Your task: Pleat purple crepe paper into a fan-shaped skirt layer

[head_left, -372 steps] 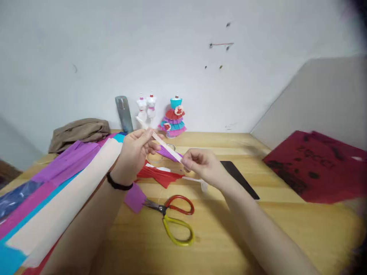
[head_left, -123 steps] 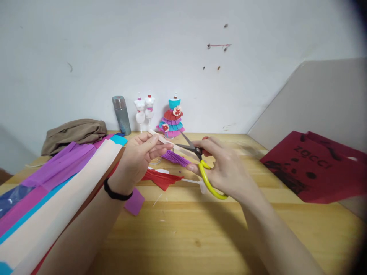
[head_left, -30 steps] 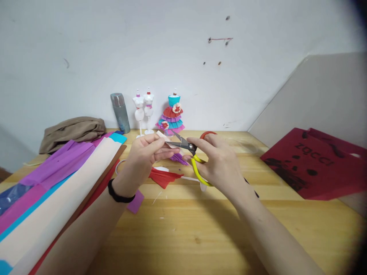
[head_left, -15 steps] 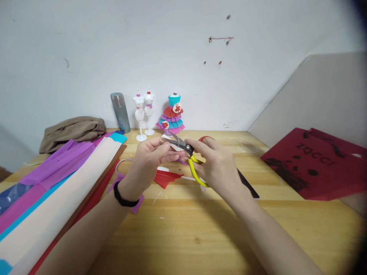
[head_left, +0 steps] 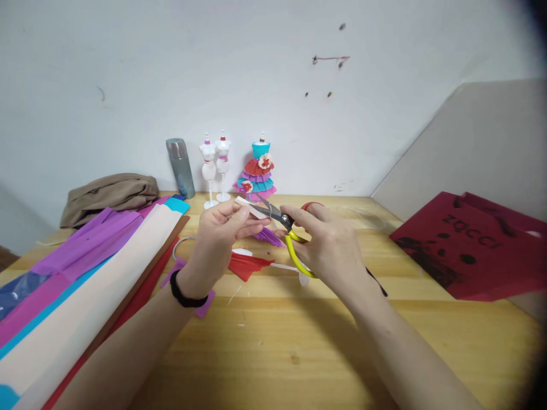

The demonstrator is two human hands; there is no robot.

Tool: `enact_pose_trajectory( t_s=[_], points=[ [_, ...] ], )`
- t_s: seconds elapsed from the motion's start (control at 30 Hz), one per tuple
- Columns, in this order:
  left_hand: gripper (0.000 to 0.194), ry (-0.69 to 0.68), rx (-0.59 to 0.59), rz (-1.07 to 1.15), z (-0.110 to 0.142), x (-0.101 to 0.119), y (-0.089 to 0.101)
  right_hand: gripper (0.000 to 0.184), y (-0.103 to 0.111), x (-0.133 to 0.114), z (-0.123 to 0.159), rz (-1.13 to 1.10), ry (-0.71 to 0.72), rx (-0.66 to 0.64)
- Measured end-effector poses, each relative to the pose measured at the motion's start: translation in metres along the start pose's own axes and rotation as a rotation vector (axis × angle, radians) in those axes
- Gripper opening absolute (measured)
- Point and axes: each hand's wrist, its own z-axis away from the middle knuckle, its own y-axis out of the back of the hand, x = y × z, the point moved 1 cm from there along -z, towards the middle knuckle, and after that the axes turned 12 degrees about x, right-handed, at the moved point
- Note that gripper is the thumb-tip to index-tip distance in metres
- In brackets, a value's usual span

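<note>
Between thumb and fingers, my left hand point(head_left: 225, 228) pinches a small cream paper strip point(head_left: 248, 205). Scissors with yellow handles point(head_left: 294, 253) are in my right hand point(head_left: 327, 239), their blades spread beside the strip and close to my left fingertips. Whether the blades touch the paper, I cannot tell. Under my hands lie a piece of pleated red paper point(head_left: 248, 265) and pleated purple paper point(head_left: 269, 236). Part of a white stand, its middle hidden by the red paper, shows nearby.
Coloured paper sheets point(head_left: 98, 279) and brown cloth point(head_left: 111, 196) lie at left. Along the wall stand a flask point(head_left: 181, 168), two white mini mannequins point(head_left: 208, 171) and one in a ruffled paper dress point(head_left: 258, 171). A red bag point(head_left: 461, 250) is at right.
My right hand and the scissors have shifted slightly right. The blades have drawn back a little from my left fingers, and more of the cream strip and purple paper shows.
</note>
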Motion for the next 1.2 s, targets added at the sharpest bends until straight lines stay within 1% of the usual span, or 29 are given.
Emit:
enact_pose_trajectory(
  t_s=[0.2, 0.37, 0.53, 0.7, 0.87, 1.07, 1.2],
  points=[
    [0.017, 0.042, -0.003, 0.011, 0.002, -0.005, -0.004, 0.029, -0.001, -0.002, 0.001, -0.014, 0.006, 0.0],
    [0.019, 0.045, -0.012, 0.015, 0.003, -0.008, -0.006, 0.028, -0.001, -0.001, 0.002, -0.014, 0.024, -0.001],
    [0.022, 0.068, -0.023, 0.0, 0.005, -0.009, -0.007, 0.028, -0.001, -0.001, 0.002, -0.029, 0.009, -0.023],
    [0.02, 0.037, -0.039, 0.0, 0.004, -0.009, -0.007, 0.028, 0.001, -0.003, 0.001, -0.067, -0.041, -0.054],
    [0.016, 0.002, -0.03, 0.004, 0.003, -0.012, -0.006, 0.025, 0.002, -0.006, 0.001, -0.111, -0.04, -0.08],
    [0.016, 0.007, -0.047, 0.025, 0.004, -0.012, -0.007, 0.024, 0.002, -0.005, 0.002, -0.129, -0.033, -0.062],
    [0.016, 0.027, -0.042, 0.014, 0.005, -0.01, -0.008, 0.023, 0.002, -0.006, 0.002, -0.137, -0.046, -0.081]
  ],
)
